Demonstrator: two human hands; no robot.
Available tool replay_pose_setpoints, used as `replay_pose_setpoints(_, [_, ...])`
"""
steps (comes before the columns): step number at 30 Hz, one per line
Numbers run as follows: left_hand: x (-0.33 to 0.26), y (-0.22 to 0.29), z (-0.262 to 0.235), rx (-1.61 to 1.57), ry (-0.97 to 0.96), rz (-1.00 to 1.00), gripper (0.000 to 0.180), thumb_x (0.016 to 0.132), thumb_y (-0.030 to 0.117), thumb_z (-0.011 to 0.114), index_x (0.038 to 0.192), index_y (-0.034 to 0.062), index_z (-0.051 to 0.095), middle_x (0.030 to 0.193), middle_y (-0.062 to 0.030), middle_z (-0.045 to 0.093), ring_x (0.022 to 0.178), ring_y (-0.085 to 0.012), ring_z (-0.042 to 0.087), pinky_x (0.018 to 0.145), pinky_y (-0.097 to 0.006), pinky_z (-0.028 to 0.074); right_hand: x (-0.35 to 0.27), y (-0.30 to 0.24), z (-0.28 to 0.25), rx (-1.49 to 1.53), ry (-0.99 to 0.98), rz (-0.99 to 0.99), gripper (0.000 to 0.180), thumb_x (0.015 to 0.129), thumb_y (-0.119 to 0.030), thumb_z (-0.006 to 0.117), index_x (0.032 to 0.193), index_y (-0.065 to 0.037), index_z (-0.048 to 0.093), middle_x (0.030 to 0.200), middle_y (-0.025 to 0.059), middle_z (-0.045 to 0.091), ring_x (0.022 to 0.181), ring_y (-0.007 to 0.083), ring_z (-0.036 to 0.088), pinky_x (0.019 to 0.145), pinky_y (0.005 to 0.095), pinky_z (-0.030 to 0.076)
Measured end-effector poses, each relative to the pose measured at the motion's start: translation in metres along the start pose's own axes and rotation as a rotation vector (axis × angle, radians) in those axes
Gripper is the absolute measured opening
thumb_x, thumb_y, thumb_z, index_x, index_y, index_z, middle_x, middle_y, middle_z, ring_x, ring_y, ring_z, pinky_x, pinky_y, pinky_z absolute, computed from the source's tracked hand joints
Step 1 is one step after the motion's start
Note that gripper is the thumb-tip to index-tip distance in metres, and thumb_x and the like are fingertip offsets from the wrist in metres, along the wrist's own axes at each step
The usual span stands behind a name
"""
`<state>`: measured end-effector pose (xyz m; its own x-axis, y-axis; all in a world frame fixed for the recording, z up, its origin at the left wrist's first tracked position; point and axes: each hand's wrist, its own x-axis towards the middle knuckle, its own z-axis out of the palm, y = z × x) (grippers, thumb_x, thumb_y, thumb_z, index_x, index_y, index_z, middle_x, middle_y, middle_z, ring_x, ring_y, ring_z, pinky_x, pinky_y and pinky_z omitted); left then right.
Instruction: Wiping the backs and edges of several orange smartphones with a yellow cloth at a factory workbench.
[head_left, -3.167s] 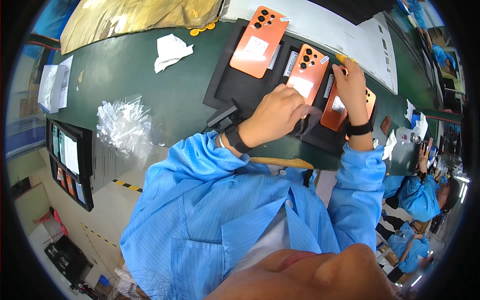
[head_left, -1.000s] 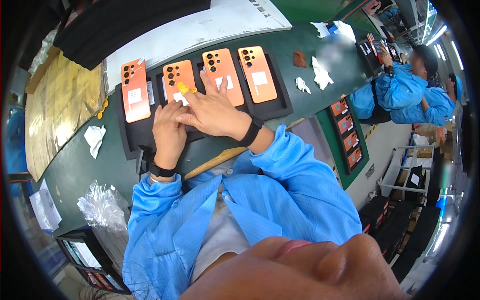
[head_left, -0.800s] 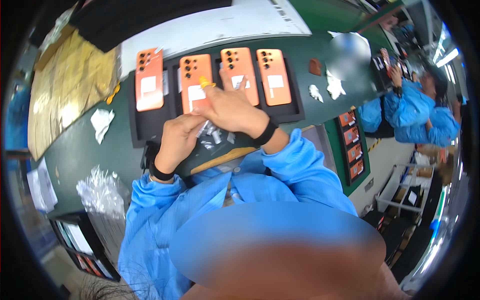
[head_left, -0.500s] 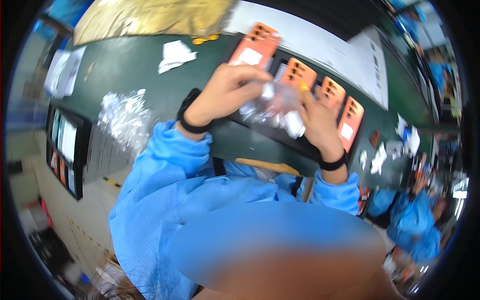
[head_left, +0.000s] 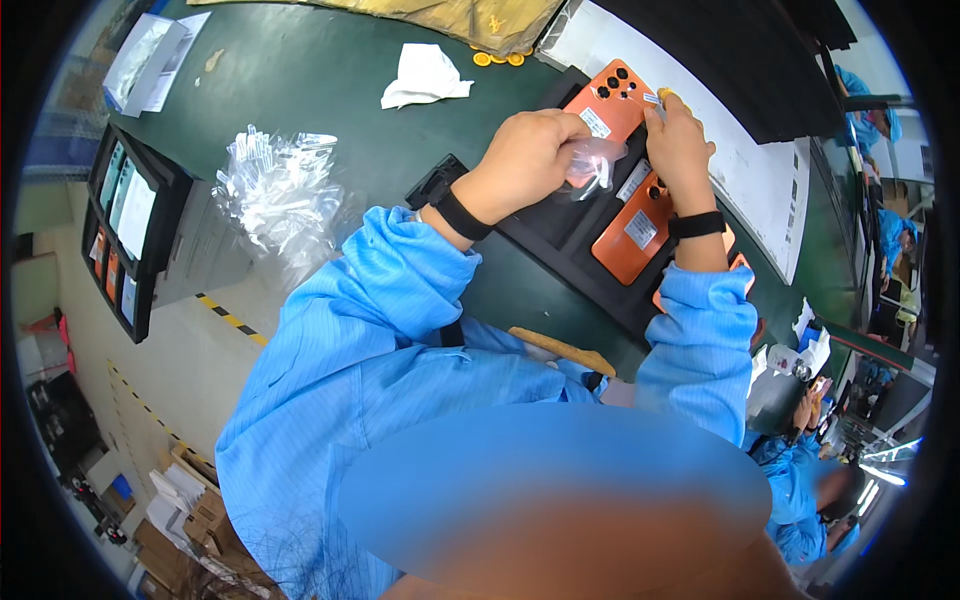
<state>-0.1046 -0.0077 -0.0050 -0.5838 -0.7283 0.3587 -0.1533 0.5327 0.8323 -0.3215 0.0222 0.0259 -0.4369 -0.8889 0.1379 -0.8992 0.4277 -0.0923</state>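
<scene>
An orange phone (head_left: 608, 98), camera end away from me, lies tilted at the far end of a black tray (head_left: 560, 245). My left hand (head_left: 535, 160) is closed at its near left edge, with crumpled clear plastic film (head_left: 598, 165) hanging from the fingers. At the far right corner of the phone, my right hand (head_left: 682, 150) has thumb and forefinger pinched beside a small white tab (head_left: 650, 98); a yellow cover sits on a fingertip. Below that hand, another orange phone (head_left: 632, 235) with a white label rests in the tray. More phones are partly hidden under my right forearm.
A heap of clear plastic sleeves (head_left: 280, 190) lies on the green table (head_left: 350, 50) to the left. Beyond are a crumpled white paper (head_left: 425, 78) and yellow wrapping (head_left: 470, 20). A black tray of phones (head_left: 130, 230) stands far left. Another person (head_left: 800, 500) works at lower right.
My hands have moved from over the tray's middle to the phone at its far end. The plastic film is now in my left hand only. The whole view has shifted and turned.
</scene>
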Motion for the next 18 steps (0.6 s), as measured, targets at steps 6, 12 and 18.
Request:
replay_pose_setpoints(6, [0.001, -0.005, 0.003, 0.038, 0.047, 0.026, 0.04, 0.078, -0.007, 0.061, 0.117, 0.0025, 0.064, 0.095, -0.0199, 0.069, 0.084, -0.0388, 0.068, 0.077, -0.042, 0.055, 0.009, -0.012, -0.002, -0.264, 0.182, -0.053, 0.02, 0.096, -0.02, 0.056, 0.106, -0.007, 0.068, 0.109, 0.0092, 0.071, 0.115, 0.0291, 0.059, 0.104, 0.0662, 0.032])
replay_pose_setpoints(12, [-0.001, 0.001, 0.0, 0.05, 0.049, -0.069, 0.067, 0.077, -0.006, 0.061, 0.142, 0.0086, 0.048, 0.094, -0.0197, 0.069, 0.086, -0.0388, 0.067, 0.076, -0.043, 0.054, -0.042, -0.024, -0.016, 0.032, 0.395, -0.607, 0.011, 0.083, -0.009, 0.063, 0.093, -0.006, 0.064, 0.1, 0.0137, 0.064, 0.108, 0.0337, 0.057, 0.101, 0.058, 0.036])
replay_pose_setpoints(18, [-0.006, -0.011, 0.006, 0.14, 0.049, 0.133, 0.054, 0.074, -0.003, 0.066, 0.126, 0.0114, 0.064, 0.089, -0.0131, 0.067, 0.082, -0.0356, 0.065, 0.074, -0.042, 0.054, -0.125, -0.047, -0.031, 0.222, 0.372, -0.671, 0.017, 0.08, -0.003, 0.067, 0.095, -0.001, 0.059, 0.107, 0.0192, 0.06, 0.106, 0.0381, 0.055, 0.096, 0.0546, 0.041])
